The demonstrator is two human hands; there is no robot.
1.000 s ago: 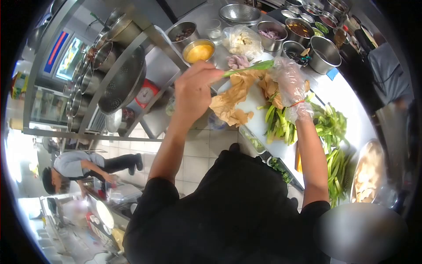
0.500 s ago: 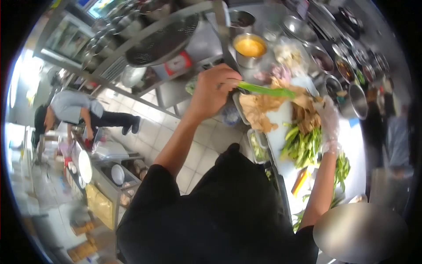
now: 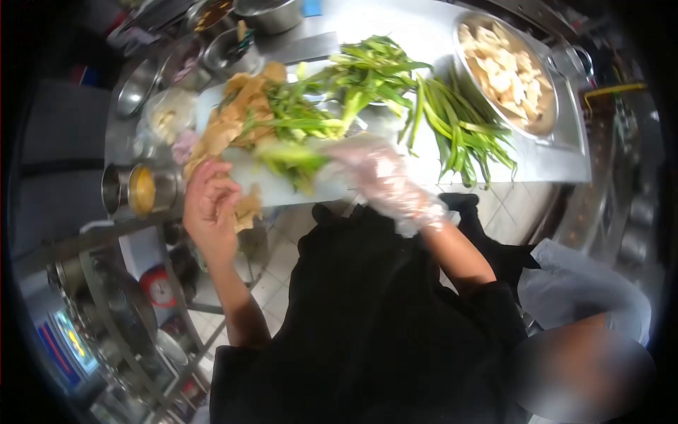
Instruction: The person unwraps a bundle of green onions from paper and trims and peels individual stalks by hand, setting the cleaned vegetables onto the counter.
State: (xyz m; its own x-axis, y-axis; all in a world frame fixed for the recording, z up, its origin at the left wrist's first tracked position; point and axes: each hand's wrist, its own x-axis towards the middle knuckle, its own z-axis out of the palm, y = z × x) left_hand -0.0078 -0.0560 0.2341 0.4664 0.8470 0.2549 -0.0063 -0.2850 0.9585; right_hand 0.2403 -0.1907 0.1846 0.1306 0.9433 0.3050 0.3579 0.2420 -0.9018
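My left hand (image 3: 214, 198) is bare, its fingers loosely bent with nothing visible between them. It hovers by the near edge of the white cutting board (image 3: 286, 196), beside crumpled brown paper (image 3: 244, 113). A clear plastic glove covers my right hand (image 3: 378, 173), which is closed around one end of a motion-smeared bunch of green stalks (image 3: 293, 157) above the board. Its fingertips are blurred. Leafy green vegetables (image 3: 300, 116) lie just beyond, with a second pile (image 3: 371, 74) farther back and long green stalks (image 3: 459, 127) to the right.
A metal bowl of pale pieces (image 3: 505, 74) stands at the back right. Left of the board are a pot with orange liquid (image 3: 143, 191), a plastic bag (image 3: 169, 116) and metal bowls (image 3: 138, 88). Another person (image 3: 586, 290) is close on my right. Shelving (image 3: 120, 283) stands lower left.
My view has swung toward the counter. The green stalk that was in my left hand no longer shows there. My right hand has come off the brown paper and now has green stalks.
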